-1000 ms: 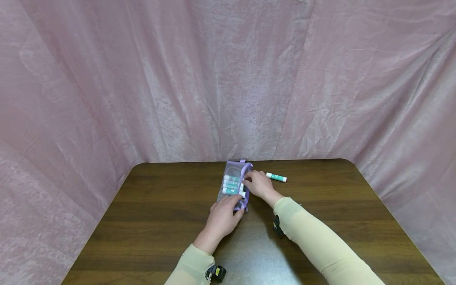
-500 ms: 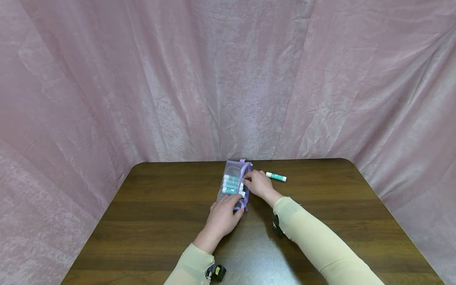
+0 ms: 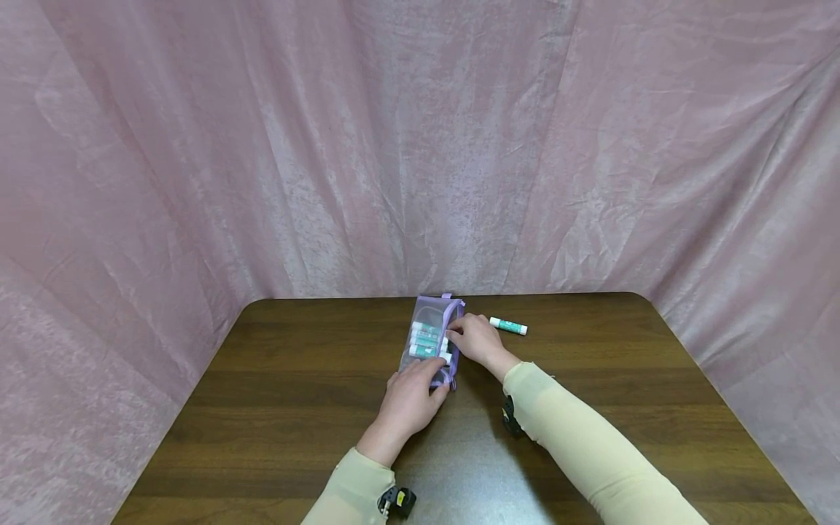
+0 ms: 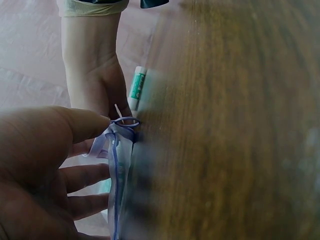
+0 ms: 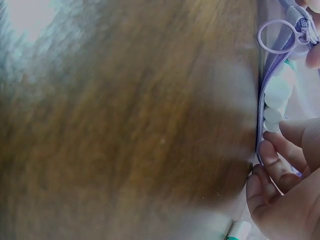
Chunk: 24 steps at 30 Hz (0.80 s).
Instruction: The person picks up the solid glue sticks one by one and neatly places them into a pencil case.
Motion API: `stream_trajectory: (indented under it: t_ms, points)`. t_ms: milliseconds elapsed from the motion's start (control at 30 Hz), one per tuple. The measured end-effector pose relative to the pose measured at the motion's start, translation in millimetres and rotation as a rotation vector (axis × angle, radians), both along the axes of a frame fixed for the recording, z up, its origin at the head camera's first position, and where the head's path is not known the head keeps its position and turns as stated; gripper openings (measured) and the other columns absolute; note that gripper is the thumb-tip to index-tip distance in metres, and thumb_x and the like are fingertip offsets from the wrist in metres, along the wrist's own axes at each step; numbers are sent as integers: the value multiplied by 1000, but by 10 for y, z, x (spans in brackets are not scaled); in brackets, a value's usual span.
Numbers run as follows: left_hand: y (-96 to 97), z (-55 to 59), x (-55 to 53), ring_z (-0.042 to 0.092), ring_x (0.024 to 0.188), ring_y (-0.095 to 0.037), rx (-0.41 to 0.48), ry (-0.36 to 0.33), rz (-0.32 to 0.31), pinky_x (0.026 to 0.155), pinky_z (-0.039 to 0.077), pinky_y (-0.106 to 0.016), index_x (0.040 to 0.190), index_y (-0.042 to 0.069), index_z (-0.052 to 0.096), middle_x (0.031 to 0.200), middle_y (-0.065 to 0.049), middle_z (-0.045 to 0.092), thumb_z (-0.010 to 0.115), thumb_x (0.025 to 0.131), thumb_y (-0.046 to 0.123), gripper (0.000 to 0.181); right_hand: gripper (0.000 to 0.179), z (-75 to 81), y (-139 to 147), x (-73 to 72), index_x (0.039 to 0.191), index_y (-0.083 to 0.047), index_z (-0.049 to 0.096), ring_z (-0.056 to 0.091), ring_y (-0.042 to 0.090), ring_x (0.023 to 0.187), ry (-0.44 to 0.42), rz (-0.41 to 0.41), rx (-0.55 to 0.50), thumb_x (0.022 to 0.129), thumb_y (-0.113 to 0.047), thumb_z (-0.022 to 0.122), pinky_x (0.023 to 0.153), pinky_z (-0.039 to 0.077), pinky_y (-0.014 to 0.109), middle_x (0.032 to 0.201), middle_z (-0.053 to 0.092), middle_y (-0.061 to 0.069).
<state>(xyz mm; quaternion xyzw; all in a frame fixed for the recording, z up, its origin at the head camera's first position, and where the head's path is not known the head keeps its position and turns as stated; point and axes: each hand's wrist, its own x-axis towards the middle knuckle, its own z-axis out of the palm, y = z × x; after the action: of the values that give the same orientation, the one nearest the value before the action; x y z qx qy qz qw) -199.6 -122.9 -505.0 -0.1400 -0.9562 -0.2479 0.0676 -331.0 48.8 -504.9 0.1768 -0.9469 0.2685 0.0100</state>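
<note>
A see-through purple-trimmed zipper pouch [image 3: 428, 309] lies on the table with several green-and-white glue sticks [image 3: 425, 351] inside, lying crosswise. My left hand [image 3: 408, 399] holds its near end, thumb by the zipper edge and fingers over the top. At the pouch's open side my right hand [image 3: 477, 340] has thumb and forefinger at the white end of one glue stick [image 5: 271, 126], which they seem to pinch. White stick ends show in the zipper opening in the right wrist view. A ring-shaped zipper pull [image 5: 276, 36] hangs near the left hand.
One loose glue stick [image 3: 508, 326] lies on the table just beyond the right hand. The brown wooden table [image 3: 295, 394] ends at a pink curtain [image 3: 420, 146] behind it. Small black devices sit at both sleeves.
</note>
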Motion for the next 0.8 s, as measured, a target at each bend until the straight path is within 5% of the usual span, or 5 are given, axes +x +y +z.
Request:
stream_trajectory:
  t_ms: [267,533,800]
  points:
    - [-12,-33,-1,63,135,-44,20,54,-17,101,46,-78,144,12,70,142,-13,72,77,105,25,42,24,3,6,-1,120,-7,85,67,37,116,-2,7,-10,110,-22,70,106,50,55,116,76,13]
    - [9,-6,-14,62,139,-39,1,-11,3,107,46,-75,146,13,69,145,-12,70,77,106,24,42,25,4,20,-3,124,-8,84,66,38,120,-23,4,-15,110,-23,69,114,46,55,120,76,13]
    - [5,-1,-19,60,141,-40,3,-20,7,107,45,-76,147,15,69,147,-10,70,76,106,28,43,26,26,56,27,127,-9,83,67,37,119,-38,4,-51,111,-24,69,103,52,55,120,75,12]
